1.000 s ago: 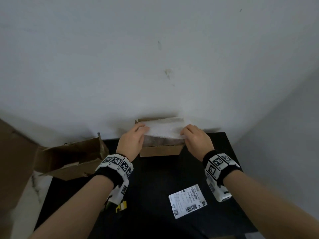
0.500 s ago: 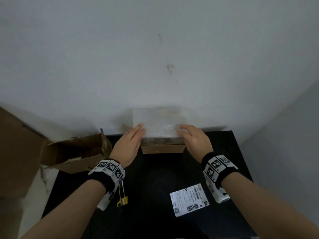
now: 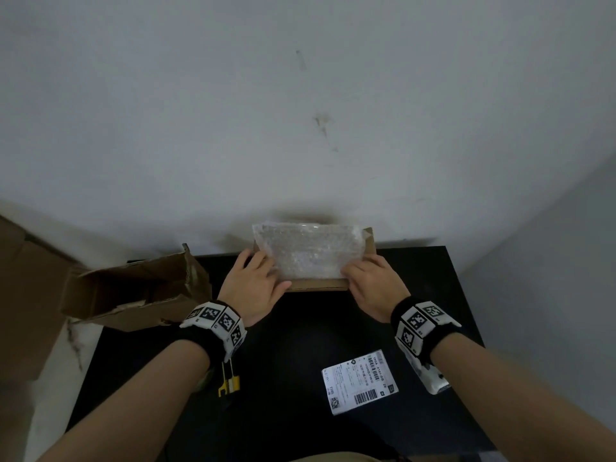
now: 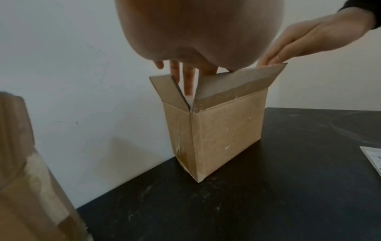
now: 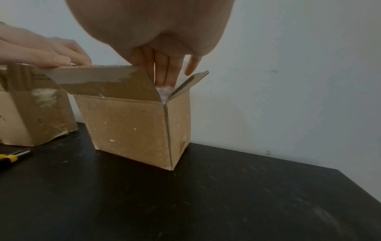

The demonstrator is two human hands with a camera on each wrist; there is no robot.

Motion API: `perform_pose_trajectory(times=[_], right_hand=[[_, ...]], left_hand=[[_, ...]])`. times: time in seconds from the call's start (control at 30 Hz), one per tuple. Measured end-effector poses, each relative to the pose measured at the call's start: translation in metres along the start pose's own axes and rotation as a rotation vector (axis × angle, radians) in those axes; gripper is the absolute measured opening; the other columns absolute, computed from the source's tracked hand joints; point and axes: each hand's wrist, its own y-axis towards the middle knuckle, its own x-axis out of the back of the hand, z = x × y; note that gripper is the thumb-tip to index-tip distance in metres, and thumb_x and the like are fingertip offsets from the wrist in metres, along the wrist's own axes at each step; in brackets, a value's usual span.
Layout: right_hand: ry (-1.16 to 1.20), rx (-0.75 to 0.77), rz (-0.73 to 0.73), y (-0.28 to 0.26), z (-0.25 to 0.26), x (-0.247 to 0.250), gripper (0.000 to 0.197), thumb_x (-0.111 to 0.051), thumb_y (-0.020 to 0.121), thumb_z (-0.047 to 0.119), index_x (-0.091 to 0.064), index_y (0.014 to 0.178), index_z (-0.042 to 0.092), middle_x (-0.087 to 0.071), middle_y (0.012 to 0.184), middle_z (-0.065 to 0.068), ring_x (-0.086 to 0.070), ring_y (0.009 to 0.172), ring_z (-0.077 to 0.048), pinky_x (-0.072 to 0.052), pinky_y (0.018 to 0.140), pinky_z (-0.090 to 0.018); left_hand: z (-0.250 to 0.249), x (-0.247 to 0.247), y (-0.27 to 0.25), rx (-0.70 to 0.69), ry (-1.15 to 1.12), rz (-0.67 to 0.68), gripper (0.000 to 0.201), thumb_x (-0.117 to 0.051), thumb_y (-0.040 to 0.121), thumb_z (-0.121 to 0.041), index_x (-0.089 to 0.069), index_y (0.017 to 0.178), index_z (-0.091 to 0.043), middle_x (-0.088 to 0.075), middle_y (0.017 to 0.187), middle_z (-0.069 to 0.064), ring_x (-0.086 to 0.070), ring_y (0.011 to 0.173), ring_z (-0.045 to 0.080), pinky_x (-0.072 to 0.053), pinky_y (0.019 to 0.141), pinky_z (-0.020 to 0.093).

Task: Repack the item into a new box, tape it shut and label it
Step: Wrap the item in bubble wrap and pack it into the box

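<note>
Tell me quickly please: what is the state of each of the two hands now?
Left hand: open, straight fingers pressing the bubble-wrapped item into the box.
Right hand: open, straight fingers pressing the same item down.

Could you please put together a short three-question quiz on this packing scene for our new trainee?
1. True or false: the flaps of the new box are already taped shut.
2. What lies on the black table nearest the person? A) shipping label B) tape roll C) scissors
3. What are the left hand and right hand pushing into the box?

Key
1. False, the flaps stand open.
2. A
3. The bubble-wrapped item, its top still above the rim.
</note>
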Motion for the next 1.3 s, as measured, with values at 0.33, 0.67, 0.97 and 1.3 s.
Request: perform_pose_trajectory(times=[0.33, 0.67, 0.97, 1.3], right_hand=[[0.026, -0.031, 0.150, 0.015, -0.001, 0.000, 0.032, -0.033, 0.097, 0.032, -0.056, 0.115, 0.021, -0.064, 0.114, 0.003, -0.055, 0.113, -0.013, -0.006, 0.115, -0.033], [-0.005, 0.002, -0.112, 0.031, 0.020, 0.012, 0.048, -0.072, 0.068, -0.008, -0.060, 0.113, -0.001, -0.062, 0.109, -0.017, -0.063, 0.098, -0.031, -0.058, 0.074, -0.037], [0.026, -0.227, 0.042, 0.044, 0.018, 0.012, 0.052, -0.056, 0.087, 0.001, -0.040, 0.136, 0.010, -0.027, 0.148, -0.015, -0.041, 0.128, -0.029, -0.047, 0.092, -0.032], [-0.141, -0.237, 0.243, 0.046, 0.005, -0.002, 0.055, -0.042, 0.096, 0.029, -0.020, 0.147, 0.024, -0.021, 0.155, -0.002, -0.029, 0.139, -0.014, 0.004, 0.115, -0.047]], left_hand=[[0.000, 0.002, 0.020, 0.122, -0.142, 0.125, 0.023, -0.039, 0.092, -0.026, -0.060, 0.099, -0.024, -0.065, 0.096, -0.005, -0.053, 0.110, 0.016, -0.011, 0.103, 0.039], [-0.008, 0.018, 0.043, 0.143, -0.163, 0.034, 0.047, -0.056, 0.085, -0.003, -0.043, 0.130, -0.012, -0.048, 0.130, 0.009, -0.043, 0.122, 0.025, -0.038, 0.099, 0.034], [-0.011, 0.015, 0.042, 0.161, -0.352, 0.093, 0.063, -0.060, 0.088, -0.016, -0.029, 0.143, -0.011, -0.015, 0.153, 0.014, -0.026, 0.138, 0.031, -0.030, 0.110, 0.037], [-0.010, 0.005, 0.047, 0.171, -0.437, 0.303, 0.079, -0.054, 0.083, -0.014, -0.010, 0.148, -0.021, -0.013, 0.155, 0.011, -0.042, 0.128, 0.027, -0.021, 0.113, 0.034]])
